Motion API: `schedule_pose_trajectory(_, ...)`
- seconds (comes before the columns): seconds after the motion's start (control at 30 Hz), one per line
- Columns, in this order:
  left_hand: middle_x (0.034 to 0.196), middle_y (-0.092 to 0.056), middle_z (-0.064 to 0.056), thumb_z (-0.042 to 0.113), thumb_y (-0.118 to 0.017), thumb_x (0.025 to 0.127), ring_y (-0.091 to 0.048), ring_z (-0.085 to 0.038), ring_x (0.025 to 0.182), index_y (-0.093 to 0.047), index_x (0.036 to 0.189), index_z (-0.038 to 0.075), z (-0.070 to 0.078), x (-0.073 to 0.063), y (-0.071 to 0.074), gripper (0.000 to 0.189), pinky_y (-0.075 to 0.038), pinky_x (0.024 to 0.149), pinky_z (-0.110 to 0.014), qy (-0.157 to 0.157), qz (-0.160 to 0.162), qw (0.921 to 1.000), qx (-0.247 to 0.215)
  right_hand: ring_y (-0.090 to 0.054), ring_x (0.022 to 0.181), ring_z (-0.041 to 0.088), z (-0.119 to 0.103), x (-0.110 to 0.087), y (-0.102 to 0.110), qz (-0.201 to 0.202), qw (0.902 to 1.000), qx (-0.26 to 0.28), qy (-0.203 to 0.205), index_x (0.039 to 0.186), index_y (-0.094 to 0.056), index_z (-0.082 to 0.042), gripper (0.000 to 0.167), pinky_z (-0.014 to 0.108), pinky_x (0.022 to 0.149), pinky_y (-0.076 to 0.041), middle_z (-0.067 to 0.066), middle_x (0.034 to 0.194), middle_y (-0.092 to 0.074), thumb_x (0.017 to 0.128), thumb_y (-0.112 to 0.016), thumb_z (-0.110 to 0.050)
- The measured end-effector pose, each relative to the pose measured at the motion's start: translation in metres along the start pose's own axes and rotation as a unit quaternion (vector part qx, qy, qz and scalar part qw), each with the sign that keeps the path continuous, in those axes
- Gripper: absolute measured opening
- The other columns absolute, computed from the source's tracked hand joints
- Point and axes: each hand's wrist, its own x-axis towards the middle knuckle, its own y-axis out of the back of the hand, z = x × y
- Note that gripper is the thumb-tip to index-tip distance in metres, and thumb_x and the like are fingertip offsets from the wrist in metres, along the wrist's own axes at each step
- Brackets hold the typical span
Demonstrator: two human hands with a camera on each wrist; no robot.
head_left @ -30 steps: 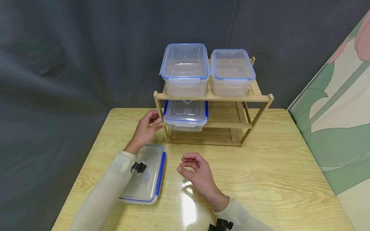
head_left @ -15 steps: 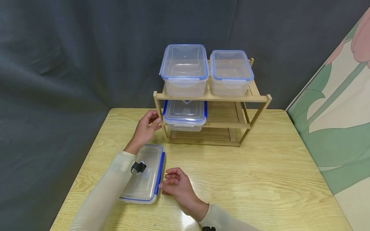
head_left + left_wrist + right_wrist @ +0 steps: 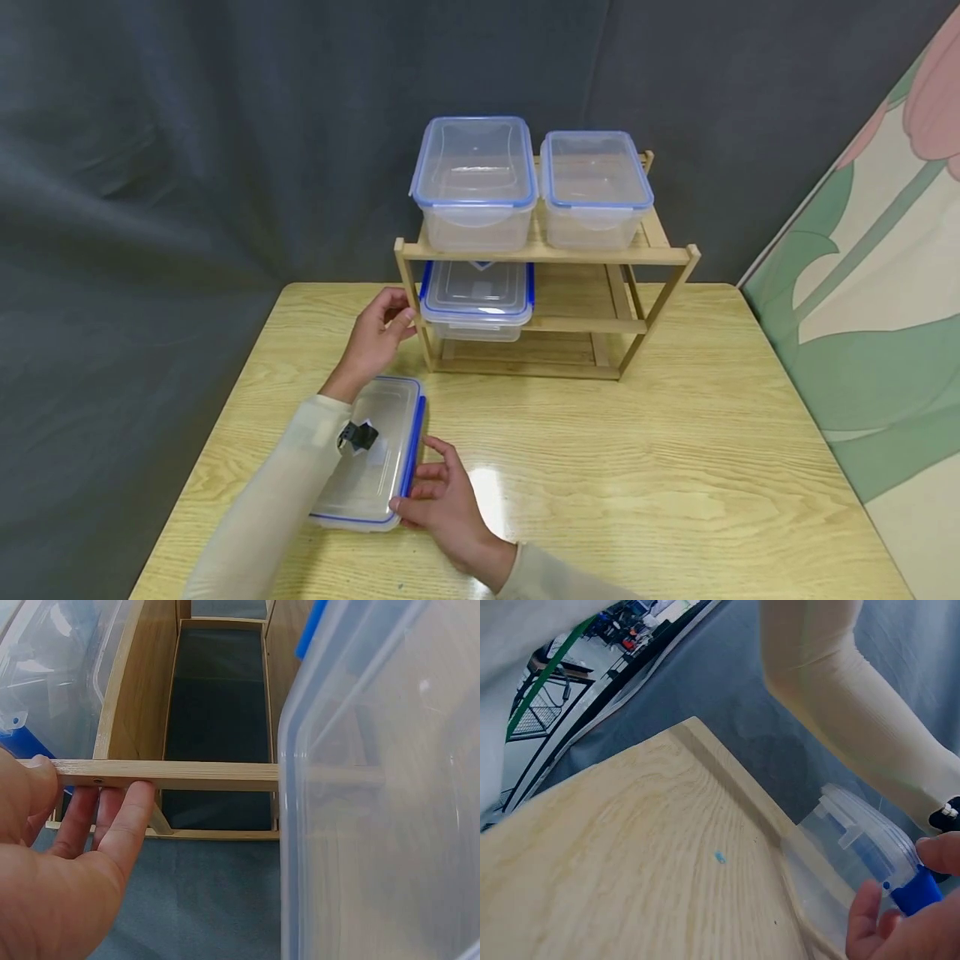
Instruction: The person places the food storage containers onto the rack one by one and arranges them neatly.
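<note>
My left hand grips the left front leg of a wooden shelf rack. In the left wrist view its thumb and fingertips meet the wooden bar. On the table, partly under my left forearm, lies a flat clear food container with blue side latches. My right hand holds its near right corner, thumb over the lid edge and fingers along the side. From the right wrist, the thumb and fingers show at the blue latch. The container's left side is hidden by my sleeve.
Two taller lidded containers, a larger one and a smaller one, stand on the rack's top shelf. Another blue-latched container sits at the left of the middle shelf. A dark curtain hangs behind the table.
My right hand has come left and toward me from the middle of the table to the flat container's near right corner, taking hold there. My left hand keeps its grip on the rack.
</note>
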Motion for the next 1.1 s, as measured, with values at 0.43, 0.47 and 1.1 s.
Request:
schedule_pose_trajectory(0.43, 0.125, -0.059, -0.018, 0.012, -0.051, 0.112, -0.061, -0.031, 0.121, -0.056, 0.134, 0.005, 0.000, -0.001, -0.001, 0.024, -0.064, 0.099, -0.034, -0.002, 0.002, 1.0000, -0.002, -0.067, 0.084, 0.013, -0.004, -0.002, 0.007, -0.008, 0.9997, 0.005, 0.022, 0.157, -0.045, -0.016, 0.088, 0.026, 0.066, -0.062, 0.014, 0.112, -0.064, 0.081, -0.077, 0.015)
schedule_pose_trajectory(0.47, 0.125, -0.059, -0.018, 0.012, -0.051, 0.112, -0.062, -0.031, 0.121, -0.056, 0.134, 0.005, 0.001, -0.001, -0.001, 0.023, -0.064, 0.100, -0.035, -0.002, 0.003, 1.0000, -0.001, -0.067, 0.084, 0.014, -0.004, -0.002, 0.008, -0.007, 0.9997, 0.009, 0.022, 0.157, -0.044, -0.016, 0.088, 0.026, 0.065, -0.062, 0.013, 0.111, -0.063, 0.081, -0.077, 0.015)
schedule_pose_trajectory(1.1, 0.127, -0.059, -0.017, 0.013, -0.051, 0.112, -0.062, -0.032, 0.124, -0.056, 0.134, 0.007, 0.001, -0.001, -0.001, 0.023, -0.062, 0.102, -0.038, 0.004, 0.003, 1.0000, 0.001, -0.066, 0.080, 0.015, -0.009, 0.003, 0.011, 0.023, 0.9995, 0.014, 0.016, 0.154, -0.043, -0.016, 0.093, 0.026, 0.070, -0.062, 0.006, 0.096, -0.060, 0.074, -0.081, 0.013)
